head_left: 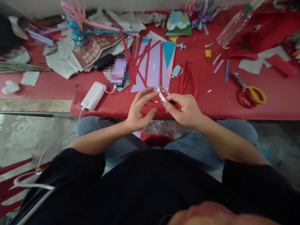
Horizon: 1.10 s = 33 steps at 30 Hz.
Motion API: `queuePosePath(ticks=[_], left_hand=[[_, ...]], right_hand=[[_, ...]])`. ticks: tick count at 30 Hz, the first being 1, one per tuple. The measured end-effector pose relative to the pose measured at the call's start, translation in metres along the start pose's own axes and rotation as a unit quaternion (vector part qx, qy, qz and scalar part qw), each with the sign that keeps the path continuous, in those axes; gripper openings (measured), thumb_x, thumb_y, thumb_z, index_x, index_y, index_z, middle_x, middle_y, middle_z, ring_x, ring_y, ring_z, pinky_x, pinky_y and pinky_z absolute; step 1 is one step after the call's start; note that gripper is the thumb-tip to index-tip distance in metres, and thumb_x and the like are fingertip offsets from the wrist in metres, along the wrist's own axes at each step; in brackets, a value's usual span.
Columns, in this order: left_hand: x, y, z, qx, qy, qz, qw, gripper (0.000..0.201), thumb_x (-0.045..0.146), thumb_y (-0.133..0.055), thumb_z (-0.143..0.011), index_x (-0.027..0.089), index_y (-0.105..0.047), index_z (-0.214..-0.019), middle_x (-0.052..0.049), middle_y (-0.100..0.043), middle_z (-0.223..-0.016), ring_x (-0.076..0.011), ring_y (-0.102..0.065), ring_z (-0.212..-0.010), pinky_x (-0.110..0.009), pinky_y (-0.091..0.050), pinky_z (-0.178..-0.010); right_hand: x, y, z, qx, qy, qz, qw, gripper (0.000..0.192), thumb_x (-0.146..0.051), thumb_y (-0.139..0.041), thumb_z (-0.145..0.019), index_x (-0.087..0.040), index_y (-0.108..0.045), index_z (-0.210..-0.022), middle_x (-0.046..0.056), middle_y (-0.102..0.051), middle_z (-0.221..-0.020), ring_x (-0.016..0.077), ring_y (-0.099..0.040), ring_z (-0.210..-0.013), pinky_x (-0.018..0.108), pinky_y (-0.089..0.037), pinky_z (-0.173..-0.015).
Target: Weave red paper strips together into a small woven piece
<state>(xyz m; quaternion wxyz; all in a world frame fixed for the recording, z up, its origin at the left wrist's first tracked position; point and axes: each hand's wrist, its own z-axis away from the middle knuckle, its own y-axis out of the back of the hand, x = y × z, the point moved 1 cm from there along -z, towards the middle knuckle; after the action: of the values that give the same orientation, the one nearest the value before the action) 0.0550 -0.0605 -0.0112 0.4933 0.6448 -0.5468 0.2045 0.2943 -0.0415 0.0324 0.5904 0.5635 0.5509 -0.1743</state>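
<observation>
My right hand (185,107) pinches a narrow white roll of tape (162,94) between thumb and fingers, just over the front edge of the red table. Beside it, my left hand (142,109) has its fingers apart, the fingertips close to the roll; whether they touch it I cannot tell. Beyond the hands lie lilac paper sheets (153,67) with several thin red strips (161,65) across them. A blue sheet (169,53) shows from under the lilac paper. Looped red strips (186,79) lie just past my right hand.
Scissors (252,93) with yellow and red handles lie at right. A white power bank (94,96) with a cable is at left, near a dark case (104,62). Newspaper (93,51), paper scraps and a clear plastic bottle (237,26) are further back.
</observation>
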Motion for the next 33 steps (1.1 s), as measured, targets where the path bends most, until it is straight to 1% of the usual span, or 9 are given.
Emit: queuePosePath(ticks=[4, 9, 14, 17, 21, 24, 27, 30, 33], left_hand=[[0.003, -0.001, 0.004, -0.012, -0.01, 0.006, 1.0, 0.048, 0.04, -0.071, -0.105, 0.034, -0.069, -0.153, -0.011, -0.06, -0.167, -0.0315, -0.071, -0.137, -0.047, -0.068, -0.1], [-0.001, -0.001, 0.004, 0.026, -0.015, 0.007, 1.0, 0.029, 0.042, -0.07, -0.106, 0.031, -0.074, -0.133, -0.011, -0.067, -0.154, -0.0302, -0.071, -0.13, -0.049, -0.067, -0.096], [-0.002, -0.001, 0.004, -0.023, -0.005, 0.013, 1.0, 0.06, 0.05, -0.07, -0.107, 0.036, -0.059, -0.164, -0.012, -0.057, -0.168, -0.0328, -0.068, -0.142, -0.052, -0.066, -0.108], [-0.005, -0.004, 0.005, -0.047, -0.034, 0.029, 0.998, 0.061, 0.044, -0.073, -0.106, 0.036, -0.06, -0.166, -0.012, -0.055, -0.173, -0.0358, -0.059, -0.157, -0.055, -0.062, -0.119], [-0.015, -0.007, 0.008, -0.027, -0.059, 0.037, 0.997, 0.056, 0.049, -0.074, -0.104, 0.031, -0.068, -0.157, -0.014, -0.059, -0.168, -0.0347, -0.065, -0.148, -0.048, -0.064, -0.106], [-0.023, -0.008, 0.009, 0.017, -0.041, 0.039, 0.998, 0.073, 0.056, -0.073, -0.103, 0.033, -0.054, -0.17, -0.015, -0.057, -0.169, -0.0302, -0.069, -0.134, -0.041, -0.063, -0.094], [-0.025, -0.008, 0.009, 0.007, -0.051, 0.016, 0.999, 0.082, 0.061, -0.072, -0.104, 0.037, -0.044, -0.177, -0.014, -0.047, -0.178, -0.0348, -0.062, -0.149, -0.045, -0.063, -0.104], [-0.021, -0.01, 0.01, -0.031, -0.072, -0.005, 0.997, 0.07, 0.053, -0.073, -0.105, 0.034, -0.056, -0.17, -0.014, -0.047, -0.179, -0.0373, -0.054, -0.16, -0.054, -0.057, -0.123], [-0.014, -0.012, 0.011, -0.006, -0.078, -0.018, 0.997, 0.051, 0.039, -0.073, -0.104, 0.026, -0.069, -0.154, -0.016, -0.056, -0.168, -0.034, -0.06, -0.154, -0.057, -0.055, -0.129]], right_hand=[[0.01, -0.004, 0.0, 0.043, 0.075, 0.167, 0.982, 0.028, -0.038, -0.061, -0.109, -0.025, -0.066, -0.085, 0.002, -0.067, -0.071, 0.0206, -0.057, -0.065, 0.041, -0.041, -0.07], [0.015, -0.005, -0.001, 0.039, 0.11, 0.274, 0.955, 0.035, -0.038, -0.057, -0.111, -0.024, -0.062, -0.079, 0.003, -0.064, -0.065, 0.0206, -0.051, -0.061, 0.043, -0.035, -0.068], [0.013, -0.007, -0.001, 0.04, 0.158, 0.337, 0.927, 0.035, -0.034, -0.054, -0.111, -0.023, -0.066, -0.081, 0.004, -0.068, -0.066, 0.0216, -0.056, -0.061, 0.043, -0.035, -0.069], [0.012, -0.008, -0.001, 0.052, 0.167, 0.379, 0.909, 0.037, -0.031, -0.053, -0.112, -0.022, -0.066, -0.078, 0.004, -0.068, -0.065, 0.0207, -0.057, -0.061, 0.042, -0.035, -0.069], [0.012, -0.007, -0.003, 0.073, 0.165, 0.427, 0.886, 0.041, -0.027, -0.053, -0.113, -0.021, -0.064, -0.074, 0.002, -0.066, -0.062, 0.0183, -0.056, -0.059, 0.04, -0.035, -0.069], [0.011, -0.007, -0.002, 0.08, 0.187, 0.437, 0.876, 0.04, -0.029, -0.054, -0.113, -0.02, -0.069, -0.077, 0.002, -0.066, -0.063, 0.0181, -0.056, -0.06, 0.039, -0.036, -0.07], [0.01, -0.008, -0.002, 0.067, 0.178, 0.443, 0.876, 0.042, -0.032, -0.052, -0.115, -0.02, -0.071, -0.079, 0.002, -0.067, -0.064, 0.0186, -0.056, -0.061, 0.039, -0.035, -0.071], [0.01, -0.008, -0.001, 0.049, 0.159, 0.452, 0.876, 0.044, -0.033, -0.049, -0.116, -0.02, -0.071, -0.08, 0.003, -0.068, -0.064, 0.0189, -0.057, -0.062, 0.039, -0.034, -0.073], [0.011, -0.007, -0.001, 0.055, 0.173, 0.464, 0.867, 0.044, -0.033, -0.049, -0.117, -0.02, -0.072, -0.081, 0.003, -0.068, -0.065, 0.0188, -0.057, -0.063, 0.04, -0.035, -0.073]])
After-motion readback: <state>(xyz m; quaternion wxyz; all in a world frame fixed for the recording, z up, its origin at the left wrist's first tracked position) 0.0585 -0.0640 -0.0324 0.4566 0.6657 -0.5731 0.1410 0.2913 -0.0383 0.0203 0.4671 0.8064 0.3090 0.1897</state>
